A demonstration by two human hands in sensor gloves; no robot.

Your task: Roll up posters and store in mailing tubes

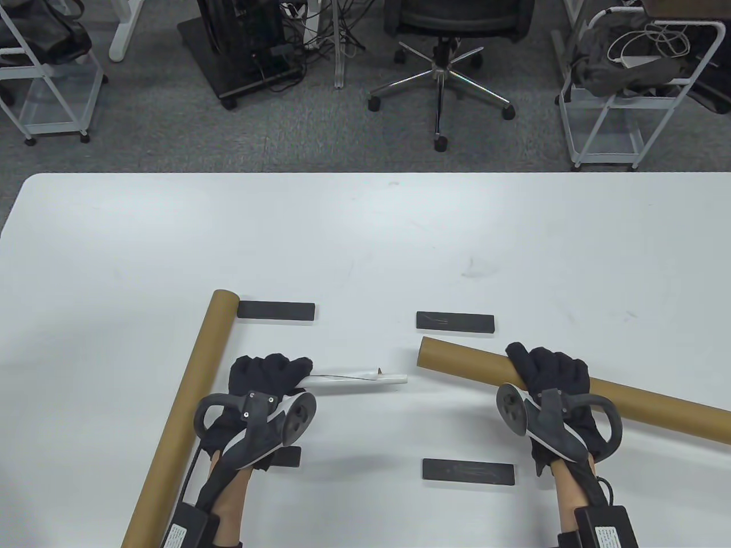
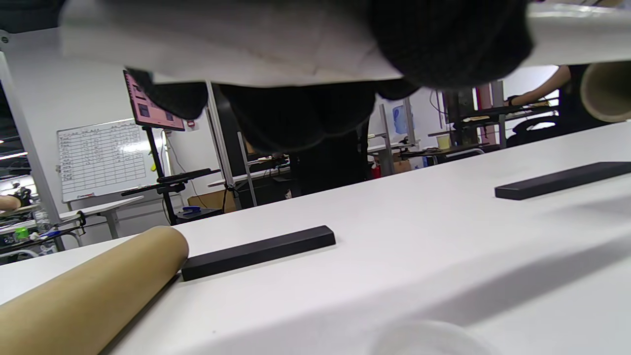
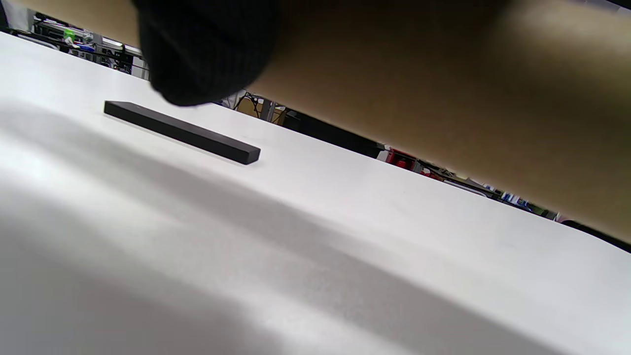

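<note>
Hands in black gloves work at a white table (image 1: pixel 365 240). Seen from above, the left hand (image 1: pixel 268 379) grips one end of a rolled white poster (image 1: pixel 357 381), which points right toward the open mouth of a brown tube (image 1: pixel 571 383). The right hand (image 1: pixel 551 377) wraps over that tube, which slants away to the right edge of the picture. Poster tip and tube mouth are near each other but apart. A second tube (image 1: pixel 183 411) lies untouched on the table, left of the left hand, running from the near edge up to a black bar (image 1: pixel 276 311). Three more black bars lie flat: one far right (image 1: pixel 455 322), one near right (image 1: pixel 468 472), and one (image 1: pixel 288 456) mostly hidden under the left wrist. The left wrist view, from low down, shows what the overhead view cannot: the poster (image 2: pixel 236 47) is lifted clear of the table, fingers (image 2: pixel 443 39) curled round it, and the held tube's mouth (image 2: pixel 606 91) hangs at far right. The right wrist view shows the held tube (image 3: pixel 443 98) above the table, casting a broad shadow, with a fingertip (image 3: pixel 207 54) over it. Beyond the table stand an office chair (image 1: pixel 440 74) and wire carts (image 1: pixel 622 91).
</note>
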